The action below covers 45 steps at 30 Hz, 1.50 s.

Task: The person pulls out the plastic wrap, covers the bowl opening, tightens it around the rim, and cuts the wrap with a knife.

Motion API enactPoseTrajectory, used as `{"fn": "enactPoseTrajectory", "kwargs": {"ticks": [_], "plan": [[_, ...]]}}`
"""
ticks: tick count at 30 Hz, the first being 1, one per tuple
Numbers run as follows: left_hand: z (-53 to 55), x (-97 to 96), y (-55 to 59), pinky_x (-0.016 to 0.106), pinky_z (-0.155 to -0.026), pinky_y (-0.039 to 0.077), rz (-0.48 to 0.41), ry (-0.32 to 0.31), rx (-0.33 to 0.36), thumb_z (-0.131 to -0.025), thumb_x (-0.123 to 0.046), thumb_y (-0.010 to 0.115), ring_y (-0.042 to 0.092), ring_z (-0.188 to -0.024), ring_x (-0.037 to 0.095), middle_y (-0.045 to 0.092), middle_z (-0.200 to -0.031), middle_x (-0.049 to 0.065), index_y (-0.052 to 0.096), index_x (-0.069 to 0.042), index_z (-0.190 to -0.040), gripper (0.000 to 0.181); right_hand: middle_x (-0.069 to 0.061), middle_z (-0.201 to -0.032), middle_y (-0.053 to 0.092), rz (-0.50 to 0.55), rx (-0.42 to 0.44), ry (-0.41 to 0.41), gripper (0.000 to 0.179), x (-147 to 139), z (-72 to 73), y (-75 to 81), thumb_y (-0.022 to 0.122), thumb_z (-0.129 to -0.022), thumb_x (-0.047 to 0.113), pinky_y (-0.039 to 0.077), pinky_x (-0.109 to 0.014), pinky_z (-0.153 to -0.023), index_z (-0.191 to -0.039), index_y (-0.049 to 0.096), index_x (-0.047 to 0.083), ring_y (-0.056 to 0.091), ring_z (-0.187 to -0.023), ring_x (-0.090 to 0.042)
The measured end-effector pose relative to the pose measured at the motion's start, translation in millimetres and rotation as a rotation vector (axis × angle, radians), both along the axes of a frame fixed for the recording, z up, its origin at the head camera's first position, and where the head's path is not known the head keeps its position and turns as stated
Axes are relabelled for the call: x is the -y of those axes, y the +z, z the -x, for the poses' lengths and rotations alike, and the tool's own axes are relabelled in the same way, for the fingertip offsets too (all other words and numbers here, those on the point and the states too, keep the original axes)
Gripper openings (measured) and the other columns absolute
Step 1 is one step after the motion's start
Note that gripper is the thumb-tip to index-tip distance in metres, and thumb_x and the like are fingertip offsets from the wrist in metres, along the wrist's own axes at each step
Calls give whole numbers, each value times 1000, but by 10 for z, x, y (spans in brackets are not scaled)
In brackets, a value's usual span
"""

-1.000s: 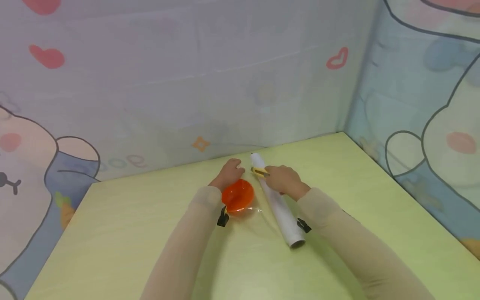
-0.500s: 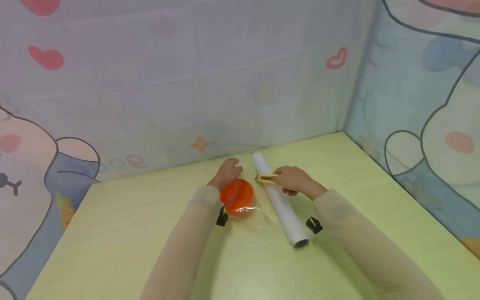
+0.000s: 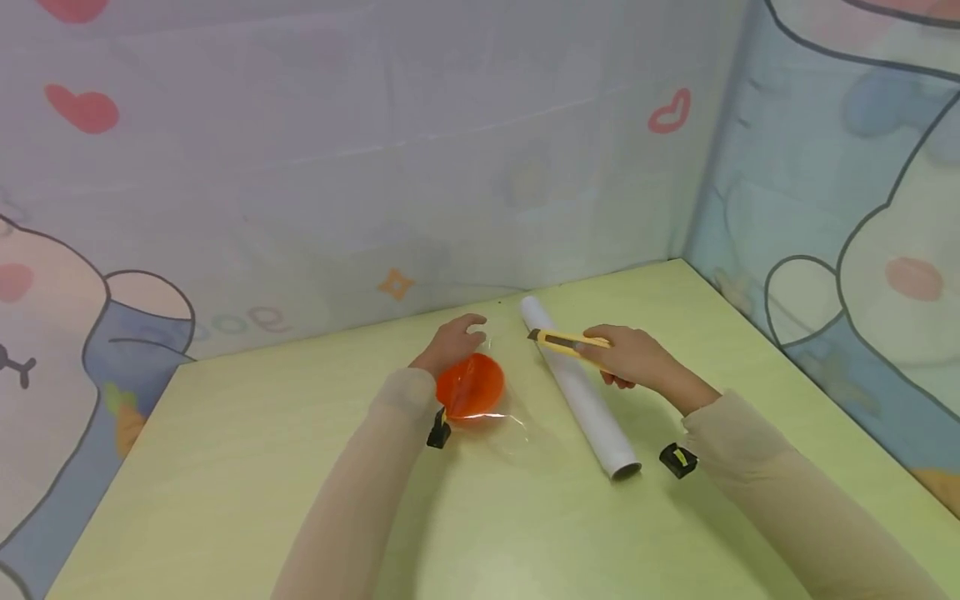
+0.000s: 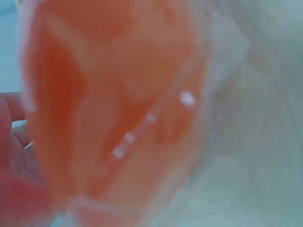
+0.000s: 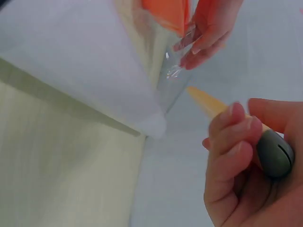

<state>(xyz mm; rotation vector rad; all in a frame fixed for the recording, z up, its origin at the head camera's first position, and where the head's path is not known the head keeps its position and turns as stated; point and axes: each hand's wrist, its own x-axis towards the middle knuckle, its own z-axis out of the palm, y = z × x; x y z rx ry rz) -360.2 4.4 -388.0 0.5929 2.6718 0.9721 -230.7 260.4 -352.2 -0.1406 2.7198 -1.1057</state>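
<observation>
My right hand [image 3: 630,354] grips a yellow utility knife [image 3: 566,342], its blade end pointing left above a long white roll [image 3: 585,396]. In the right wrist view my fingers [image 5: 232,156] curl round the knife's handle, with its dark rounded end at my palm. An orange bowl [image 3: 474,385] stands left of the roll, with clear plastic film [image 3: 517,429] over it and trailing right. My left hand [image 3: 450,342] is at the bowl's far side, thumb and fingers apart, fingertips at the film. In the left wrist view the film-covered bowl [image 4: 118,104] hides most of that hand.
The pale yellow-green table [image 3: 262,467] meets a printed cloth backdrop [image 3: 337,167] just beyond the hands. A second cloth wall stands along the right edge. A black wrist camera [image 3: 678,459] hangs below the right sleeve, another [image 3: 439,429] below the left.
My right hand has moved right with the knife, drawing it back from the left hand. The white roll has shifted slightly right, away from the bowl. My left hand stays nearly in place.
</observation>
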Motion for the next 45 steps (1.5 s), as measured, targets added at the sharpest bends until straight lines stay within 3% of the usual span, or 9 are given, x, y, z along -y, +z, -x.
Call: {"fn": "enactPoseTrajectory", "kwargs": {"ticks": [5, 9, 14, 21, 27, 33, 36, 40, 45], "plan": [[10, -24, -3, 49, -112, 22, 97, 25, -6, -94, -26, 42, 29, -134, 33, 42, -143, 6, 32, -10, -142, 51, -1, -59, 58, 72, -37, -140, 50, -126, -1, -144, 47, -92, 48, 42, -28, -48, -110, 59, 2, 52, -52, -20], [19, -34, -5, 50, -109, 25, 158, 45, -19, -94, -28, 42, 29, -131, 35, 43, -140, 8, 34, -10, -140, 51, 0, -72, 65, 270, 32, -215, 50, -248, 11, -316, 42, -96, 41, 43, -26, -50, -116, 52, -4, 55, -57, -17], [17, -20, 27, 47, -113, 22, 177, 18, -10, -95, -28, 41, 24, -137, 33, 35, -147, 10, 32, -8, -142, 52, -2, -84, 58, 468, 140, -192, 45, -384, -5, -487, 29, -101, 24, 46, -23, -56, -124, 34, -14, 56, -62, -9], [21, -5, 26, 46, -114, 17, 209, -12, 54, -96, -31, 38, 20, -140, 30, 25, -152, 8, 21, -13, -147, 56, -3, -95, 51, 665, 220, -108, 50, -540, -40, -628, 24, -101, 18, 48, -22, -65, -137, 14, -15, 54, -70, -5], [9, 13, 42, 46, -115, 15, 234, 3, 52, -97, -31, 38, 17, -142, 29, 16, -154, 10, 15, -14, -149, 59, -3, -101, 51, 695, 236, -69, 52, -560, -82, -635, 25, -101, 18, 48, -22, -68, -139, 10, -13, 55, -76, -5], [-12, 36, 52, 49, -115, 13, 261, -5, -14, -97, -30, 38, 12, -141, 35, 11, -155, 12, 20, -8, -147, 58, -3, -100, 52, 765, 266, -74, 51, -542, -85, -644, 25, -101, 21, 48, -24, -68, -139, 13, -10, 54, -77, -9], [-27, 71, 44, 50, -114, 14, 267, -5, -33, -97, -31, 39, 15, -140, 35, 17, -154, 12, 26, -9, -145, 55, -2, -89, 54, 670, 268, -131, 58, -532, -76, -632, 29, -99, 40, 47, -25, -62, -134, 25, -7, 54, -68, -9], [-58, 121, 60, 49, -114, 15, 256, -1, -49, -97, -31, 39, 20, -139, 34, 25, -151, 11, 32, -9, -143, 51, 1, -73, 53, 517, 241, -243, 73, -496, -52, -608, 36, -87, 65, 43, -24, -51, -119, 40, -1, 48, -53, -6], [-109, 162, 106, 51, -113, 17, 245, -19, -66, -97, -31, 39, 22, -137, 35, 29, -149, 12, 34, -8, -141, 51, 1, -69, 52, 493, 180, -292, 68, -466, -40, -616, 40, -88, 62, 43, -23, -48, -111, 44, -2, 45, -49, -5]]}}
